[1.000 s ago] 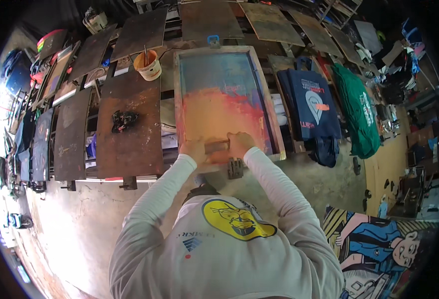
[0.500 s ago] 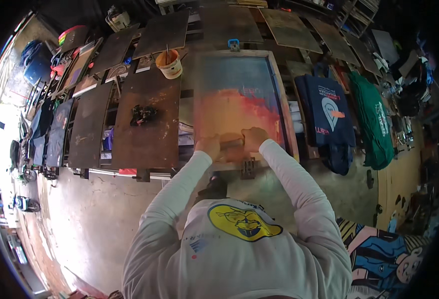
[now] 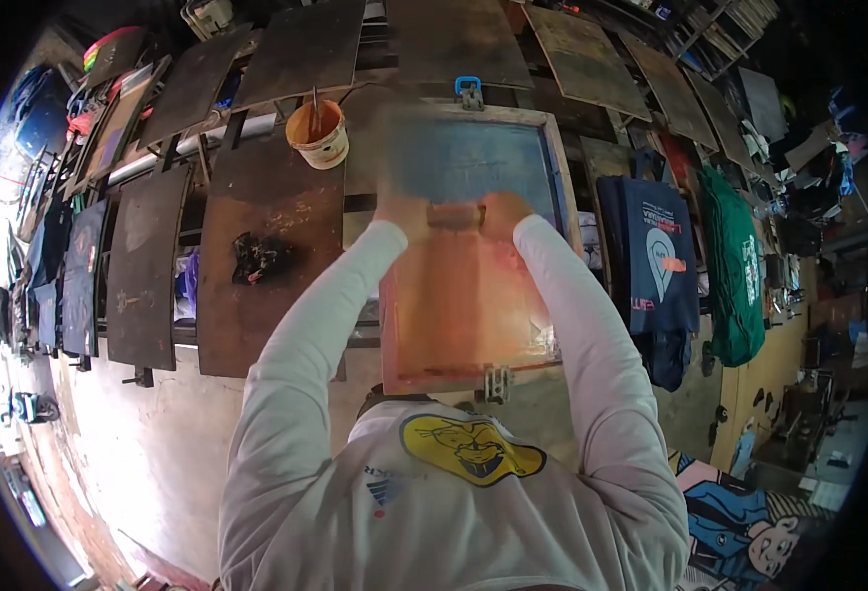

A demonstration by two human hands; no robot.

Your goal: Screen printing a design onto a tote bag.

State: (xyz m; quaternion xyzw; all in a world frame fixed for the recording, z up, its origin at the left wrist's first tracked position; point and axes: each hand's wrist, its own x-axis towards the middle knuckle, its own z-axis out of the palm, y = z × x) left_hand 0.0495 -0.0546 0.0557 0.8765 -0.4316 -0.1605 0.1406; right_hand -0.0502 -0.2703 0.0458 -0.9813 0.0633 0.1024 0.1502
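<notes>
A squeegee (image 3: 454, 216) stretches between my two fists, pressed against the mesh of a wooden-framed printing screen (image 3: 473, 155). My left hand (image 3: 401, 209) is closed round its left end, a little smeared by motion. Round the right end my right hand (image 3: 504, 215) is wrapped. Orange-red ink (image 3: 444, 305) streaks the mesh on the near side of the squeegee, while the far part looks blue-grey. A blue-handled clamp (image 3: 468, 91) sits at the screen's far edge, and a metal hinge (image 3: 496, 383) at its near edge.
Left of the screen, a bucket (image 3: 317, 135) with orange ink and a stick stands on a dark board (image 3: 286, 217). A crumpled black bundle (image 3: 260, 258) lies nearer. To the right are navy tote bags (image 3: 659, 254) and green cloth bags (image 3: 734, 266). More boards line the far side.
Both hands have pushed the squeegee away from me, from the screen's near end to about its middle. My arms are stretched farther, and the view has shifted slightly.
</notes>
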